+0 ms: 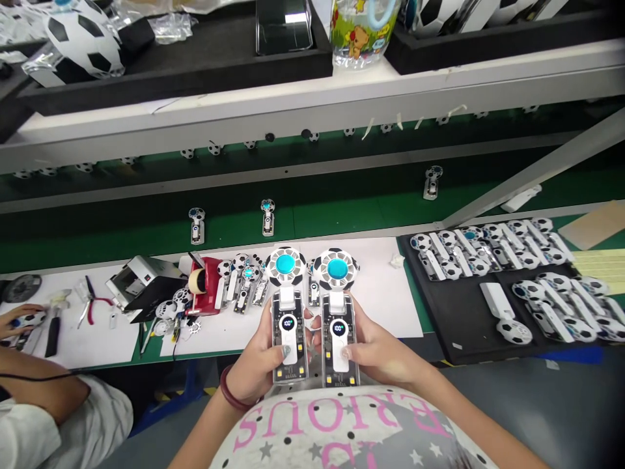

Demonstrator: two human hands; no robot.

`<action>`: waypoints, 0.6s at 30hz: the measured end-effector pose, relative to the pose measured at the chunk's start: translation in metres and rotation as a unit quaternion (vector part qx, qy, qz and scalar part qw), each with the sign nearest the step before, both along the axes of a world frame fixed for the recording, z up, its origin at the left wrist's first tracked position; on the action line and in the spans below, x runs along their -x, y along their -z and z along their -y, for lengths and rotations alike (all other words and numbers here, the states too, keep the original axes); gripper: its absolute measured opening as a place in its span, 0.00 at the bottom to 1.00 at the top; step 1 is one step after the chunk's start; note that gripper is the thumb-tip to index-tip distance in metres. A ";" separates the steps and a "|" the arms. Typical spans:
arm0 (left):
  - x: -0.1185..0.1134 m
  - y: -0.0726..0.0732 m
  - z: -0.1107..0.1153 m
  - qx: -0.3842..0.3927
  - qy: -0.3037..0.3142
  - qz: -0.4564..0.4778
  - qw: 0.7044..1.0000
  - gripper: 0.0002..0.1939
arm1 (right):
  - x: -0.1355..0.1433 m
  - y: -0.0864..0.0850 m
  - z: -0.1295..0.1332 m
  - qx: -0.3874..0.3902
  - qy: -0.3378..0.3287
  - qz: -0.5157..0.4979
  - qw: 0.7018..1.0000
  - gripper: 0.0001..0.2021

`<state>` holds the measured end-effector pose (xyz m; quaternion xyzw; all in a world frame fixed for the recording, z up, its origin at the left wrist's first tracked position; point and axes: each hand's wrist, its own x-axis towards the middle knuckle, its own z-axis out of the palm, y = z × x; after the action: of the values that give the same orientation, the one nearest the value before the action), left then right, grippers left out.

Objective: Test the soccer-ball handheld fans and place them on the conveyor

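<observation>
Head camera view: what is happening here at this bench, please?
A person holds two small fans upright, side by side, one in each hand: the left hand grips the left fan, the right hand grips the right fan. Both displays are lit and read 100, with a thumb resting on each handle. More fans lie in a black tray to the right, and three stand on the green belt behind. A co-worker's arm is at far left, near pliers.

Left hand (258, 365), right hand (378, 355) side by side, fingers curled, thumbs pressing.
</observation>
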<state>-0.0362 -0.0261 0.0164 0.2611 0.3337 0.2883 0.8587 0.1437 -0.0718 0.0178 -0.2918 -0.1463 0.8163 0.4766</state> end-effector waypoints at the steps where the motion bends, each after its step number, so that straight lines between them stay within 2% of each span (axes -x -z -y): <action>1: 0.000 0.000 -0.001 -0.003 -0.002 0.006 1.000 0.38 | 0.000 -0.001 -0.001 -0.001 0.006 -0.004 1.000 0.43; 7: 0.004 0.003 -0.006 -0.029 0.027 0.010 0.999 0.29 | -0.001 0.003 -0.001 -0.027 0.015 0.003 1.000 0.36; 12: 0.005 0.005 -0.009 -0.079 -0.007 -0.005 0.997 0.28 | -0.010 0.009 -0.003 -0.049 0.033 0.044 0.997 0.24; 14: 0.008 -0.002 -0.020 -0.108 -0.020 0.023 0.994 0.24 | -0.022 0.002 -0.009 -0.060 0.033 -0.020 0.997 0.24; 16: 0.015 -0.016 -0.038 -0.163 -0.020 0.071 0.984 0.24 | -0.041 -0.013 -0.017 -0.093 0.017 -0.083 0.992 0.24; 17: 0.021 -0.025 -0.048 -0.192 -0.029 0.074 0.978 0.25 | -0.052 -0.022 -0.021 -0.111 0.020 -0.068 0.991 0.23; 18: 0.028 -0.034 -0.060 -0.213 -0.046 0.059 0.974 0.25 | -0.064 -0.031 -0.025 -0.114 0.041 -0.011 0.993 0.22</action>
<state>-0.0639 0.0337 0.0508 0.4051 0.2252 0.4073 0.7870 0.2076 -0.0473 0.0490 -0.2323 -0.2212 0.7771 0.5415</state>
